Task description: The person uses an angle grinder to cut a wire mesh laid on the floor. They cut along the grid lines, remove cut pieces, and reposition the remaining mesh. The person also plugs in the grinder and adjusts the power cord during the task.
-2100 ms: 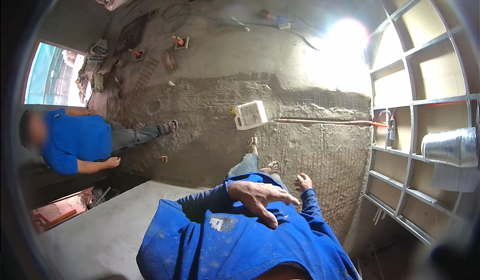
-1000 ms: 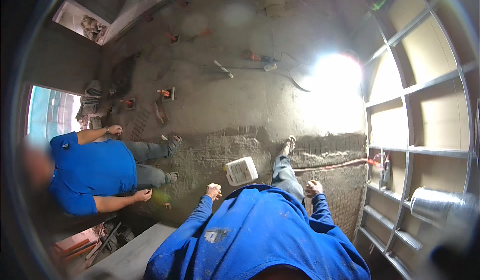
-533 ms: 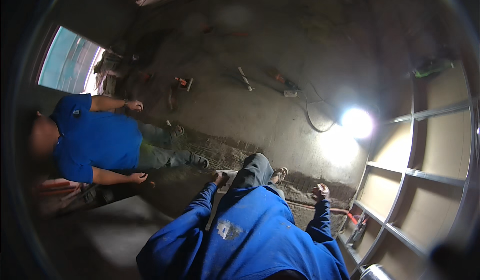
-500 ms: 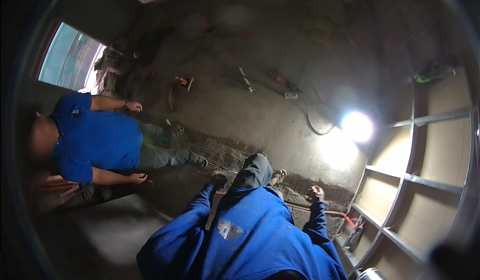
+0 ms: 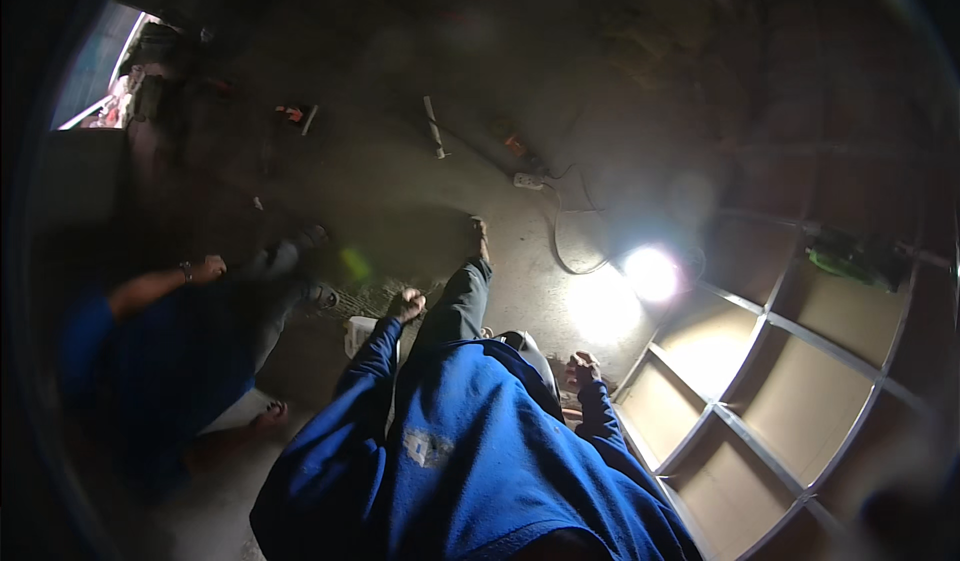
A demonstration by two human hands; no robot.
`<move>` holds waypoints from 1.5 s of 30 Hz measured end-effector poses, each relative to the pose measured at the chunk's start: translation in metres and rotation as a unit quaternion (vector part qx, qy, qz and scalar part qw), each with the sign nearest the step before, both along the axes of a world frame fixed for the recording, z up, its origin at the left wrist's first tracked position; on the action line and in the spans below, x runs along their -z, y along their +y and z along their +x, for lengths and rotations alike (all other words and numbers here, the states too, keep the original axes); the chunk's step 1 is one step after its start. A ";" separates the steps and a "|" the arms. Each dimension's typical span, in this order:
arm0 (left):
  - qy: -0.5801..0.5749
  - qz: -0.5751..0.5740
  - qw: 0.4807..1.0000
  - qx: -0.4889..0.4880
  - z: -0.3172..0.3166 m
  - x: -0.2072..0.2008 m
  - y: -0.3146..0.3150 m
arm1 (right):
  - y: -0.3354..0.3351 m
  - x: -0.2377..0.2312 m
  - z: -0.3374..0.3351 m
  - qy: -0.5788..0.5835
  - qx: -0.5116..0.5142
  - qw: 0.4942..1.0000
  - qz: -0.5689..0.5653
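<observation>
My left hand (image 5: 407,306) hangs in front of me with its fingers curled in, and nothing shows in it. Beside that forearm, lower down, is a pale box-like container (image 5: 358,334), partly covered by my sleeve. On the other side, my right hand (image 5: 584,369) is held low with loosely bent fingers somewhat apart; no object is visible in it. Nearest to it is the metal-framed panel (image 5: 710,411). One of my legs (image 5: 462,296) is stretched forward on the floor.
A bright work lamp (image 5: 652,274) shines by the panel; its cable runs to a white socket block (image 5: 528,181). An orange tool (image 5: 514,145) and a pale strip (image 5: 433,126) lie ahead. A green tool (image 5: 855,263) is at the panel. A co-worker in blue (image 5: 150,361) is at left.
My view has turned and moved forward; the lamp and floor things shift left. My left hand has swung forward and one leg has stepped ahead. The co-worker appears lower, in shadow.
</observation>
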State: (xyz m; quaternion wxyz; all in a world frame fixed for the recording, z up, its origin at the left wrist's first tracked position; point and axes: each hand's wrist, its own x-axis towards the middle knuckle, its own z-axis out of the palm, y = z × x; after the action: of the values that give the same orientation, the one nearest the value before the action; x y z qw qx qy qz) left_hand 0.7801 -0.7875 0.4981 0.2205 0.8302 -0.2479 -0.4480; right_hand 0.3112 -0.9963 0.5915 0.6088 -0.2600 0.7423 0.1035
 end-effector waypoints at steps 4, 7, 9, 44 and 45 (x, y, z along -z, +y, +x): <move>0.189 -0.066 0.969 -0.142 0.051 -0.037 -0.116 | -0.103 -0.015 0.036 -0.024 0.003 0.998 -0.063; 0.266 -0.087 0.927 -0.249 0.096 -0.056 -0.172 | -0.165 -0.020 0.072 -0.149 0.045 0.985 -0.075; 0.068 -0.025 0.985 -0.154 0.114 -0.052 -0.187 | -0.198 -0.011 0.094 -0.235 0.084 0.968 -0.033; -0.046 -0.116 0.862 -0.492 0.193 0.455 -0.427 | -0.403 0.538 0.443 -0.082 -0.616 0.671 -0.405; 0.091 -0.190 0.782 -0.587 0.190 0.437 -0.426 | -0.408 0.520 0.441 -0.085 -0.607 0.698 -0.370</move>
State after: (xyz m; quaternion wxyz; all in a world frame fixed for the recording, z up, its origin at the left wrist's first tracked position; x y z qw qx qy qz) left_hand 0.9700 -1.2137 0.0611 0.6156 0.7119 0.2283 -0.2493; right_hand 0.7518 -1.4043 0.0719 0.3289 -0.8665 0.3462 0.1451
